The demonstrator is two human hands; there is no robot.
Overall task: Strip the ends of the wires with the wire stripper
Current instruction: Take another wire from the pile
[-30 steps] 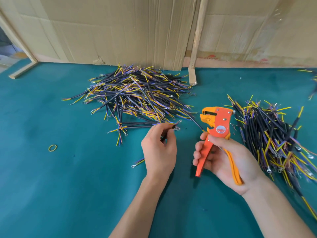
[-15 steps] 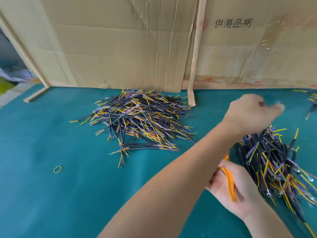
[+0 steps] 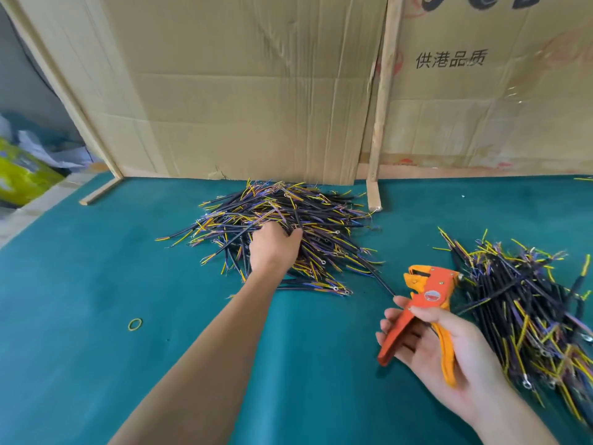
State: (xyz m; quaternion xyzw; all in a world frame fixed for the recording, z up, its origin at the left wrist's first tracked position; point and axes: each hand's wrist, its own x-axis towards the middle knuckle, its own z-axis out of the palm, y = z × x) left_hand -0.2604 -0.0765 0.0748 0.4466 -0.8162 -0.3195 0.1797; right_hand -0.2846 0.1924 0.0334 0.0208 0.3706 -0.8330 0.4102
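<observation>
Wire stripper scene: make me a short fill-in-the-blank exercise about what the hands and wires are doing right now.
1. The wire stripper is held in the ____ hand.
2. The left hand reaches into the wire pile that lies in front of the ____ wall.
3. A small yellow ____ lies alone on the green table.
4. A second wire pile lies to the ____ of the wire stripper.

Missing words: right; cardboard; rubber band; right

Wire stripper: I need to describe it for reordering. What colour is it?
Orange wire stripper, yellow-orange jaw and handle; head view.
</observation>
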